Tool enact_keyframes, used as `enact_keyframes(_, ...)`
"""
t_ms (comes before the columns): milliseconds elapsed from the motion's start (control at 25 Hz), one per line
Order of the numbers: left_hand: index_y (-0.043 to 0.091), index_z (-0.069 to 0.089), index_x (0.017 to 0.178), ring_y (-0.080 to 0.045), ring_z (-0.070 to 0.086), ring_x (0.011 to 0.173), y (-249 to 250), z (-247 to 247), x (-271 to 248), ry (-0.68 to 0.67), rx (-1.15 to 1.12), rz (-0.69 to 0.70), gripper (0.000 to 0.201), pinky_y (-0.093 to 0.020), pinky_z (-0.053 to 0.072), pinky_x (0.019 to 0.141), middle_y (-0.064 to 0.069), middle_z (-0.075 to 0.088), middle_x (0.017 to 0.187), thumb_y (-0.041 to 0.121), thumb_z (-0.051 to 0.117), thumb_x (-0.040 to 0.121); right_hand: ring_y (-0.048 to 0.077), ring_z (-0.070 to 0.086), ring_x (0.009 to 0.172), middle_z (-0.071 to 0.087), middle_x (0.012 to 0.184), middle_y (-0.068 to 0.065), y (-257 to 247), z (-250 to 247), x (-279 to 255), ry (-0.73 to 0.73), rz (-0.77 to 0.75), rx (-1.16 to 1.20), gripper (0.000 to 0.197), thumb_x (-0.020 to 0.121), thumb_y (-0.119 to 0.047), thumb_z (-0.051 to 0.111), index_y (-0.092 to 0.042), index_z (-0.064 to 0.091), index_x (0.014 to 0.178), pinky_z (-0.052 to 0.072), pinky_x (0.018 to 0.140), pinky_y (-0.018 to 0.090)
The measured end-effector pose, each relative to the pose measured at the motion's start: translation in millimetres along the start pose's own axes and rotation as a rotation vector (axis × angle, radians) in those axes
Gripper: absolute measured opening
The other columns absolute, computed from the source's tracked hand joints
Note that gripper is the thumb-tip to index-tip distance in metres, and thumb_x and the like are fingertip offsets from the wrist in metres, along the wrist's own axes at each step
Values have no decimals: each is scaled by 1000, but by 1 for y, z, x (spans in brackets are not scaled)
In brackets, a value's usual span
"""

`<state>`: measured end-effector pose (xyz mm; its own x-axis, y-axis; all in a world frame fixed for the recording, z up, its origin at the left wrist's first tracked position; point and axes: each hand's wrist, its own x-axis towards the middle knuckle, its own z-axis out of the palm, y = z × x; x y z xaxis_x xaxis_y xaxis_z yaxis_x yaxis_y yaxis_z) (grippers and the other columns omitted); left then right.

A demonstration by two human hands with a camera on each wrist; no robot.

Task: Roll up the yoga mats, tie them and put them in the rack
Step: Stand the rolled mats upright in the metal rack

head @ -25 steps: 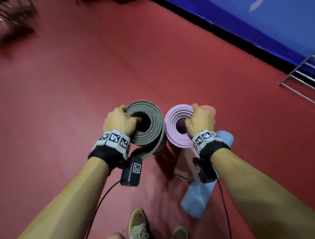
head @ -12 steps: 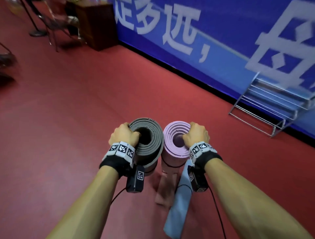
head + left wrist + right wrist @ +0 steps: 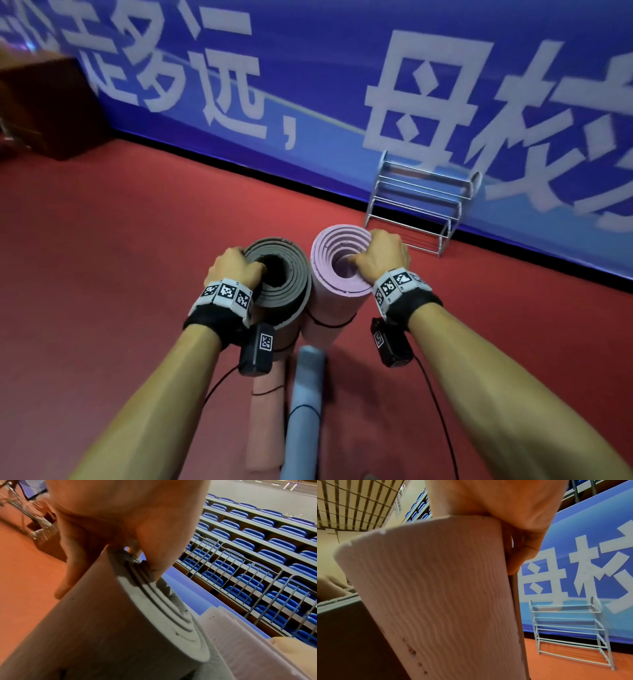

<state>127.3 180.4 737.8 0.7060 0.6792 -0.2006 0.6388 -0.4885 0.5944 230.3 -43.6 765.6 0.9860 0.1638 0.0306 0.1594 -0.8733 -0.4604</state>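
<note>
I carry two rolled mats upright, side by side. My left hand (image 3: pixel 236 267) grips the top rim of the grey mat (image 3: pixel 284 291), thumb inside the core; the left wrist view shows the grey mat (image 3: pixel 102 635) pinched between thumb and fingers (image 3: pixel 68 574). My right hand (image 3: pixel 380 257) grips the rim of the lilac-pink mat (image 3: pixel 329 274), tied with a black cord; the mat (image 3: pixel 445 595) fills the right wrist view. Two more rolled mats, salmon pink (image 3: pixel 265 418) and light blue (image 3: pixel 303 411), lie on the floor below. The metal rack (image 3: pixel 418 205) stands ahead against the blue wall.
Red sports floor (image 3: pixel 120 257) stretches all around. A blue banner wall (image 3: pixel 342 85) with white characters runs across the back. A dark brown cabinet (image 3: pixel 44 102) sits at the far left. The rack (image 3: pixel 570 631) holds nothing on its rails.
My view has swung up and forward: the rack and banner wall have come closer and more central. Both hands keep their grip on the mats, which have risen with me.
</note>
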Motion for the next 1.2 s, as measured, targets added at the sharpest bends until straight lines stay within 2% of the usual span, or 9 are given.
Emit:
enact_keyframes(80,14,69,101,-37,65,94,41,29,14,-38,23,17,31,-38,53,81,-15,70,101,30,73,75,38,63,98,69,103,16,32,-21,30,2,6,-32,37,73,-36,78,-11,65,98,46,74,35)
enact_keyframes(280,11,71,99,-35,65,95,157,105,52,-121,-9,84,29,-35,50,79,-16,70,100,29,78,77,38,62,103,69,106,14,106,-85,116,25,44,-85,51,70,-49,83,-11,66,101,49,82,38)
enact_keyframes(480,9,72,96,-34,64,89,250,160,106,-175,-66,143,28,-34,50,76,-15,70,94,28,78,77,39,62,104,68,107,15,151,-120,202,53,162,-78,52,65,-43,87,-9,67,99,47,77,36)
enact_keyframes(680,10,71,91,-29,58,80,336,209,199,-232,-70,169,24,-31,45,72,-11,66,87,28,78,77,40,62,101,67,104,17,179,-121,324,66,217,-110,42,70,-36,84,-9,64,95,48,75,37)
enact_keyframes(840,17,69,83,-30,63,85,412,234,288,-260,-39,237,17,-29,46,72,-9,68,87,28,78,74,40,62,99,67,103,17,195,-120,433,88,283,-127,31,74,-28,80,-12,55,83,46,73,36)
enact_keyframes(1000,18,62,75,-31,63,89,500,243,369,-261,-18,319,17,-28,41,70,-8,64,82,26,77,74,39,60,105,66,110,18,203,-136,542,145,315,-91,32,75,-26,79,-11,61,98,44,73,36)
enact_keyframes(1080,17,60,72,-31,60,85,543,245,405,-243,-22,342,19,-29,40,69,-9,63,82,26,77,75,35,59,96,66,106,16,205,-148,593,180,328,-82,31,73,-28,80,-10,60,88,45,69,34)
enact_keyframes(1200,17,59,68,-31,61,84,601,248,455,-222,-39,347,22,-31,43,70,-10,65,83,27,78,74,30,51,81,59,88,9,204,-175,667,201,325,-59,36,71,-29,84,-9,58,85,44,65,33)
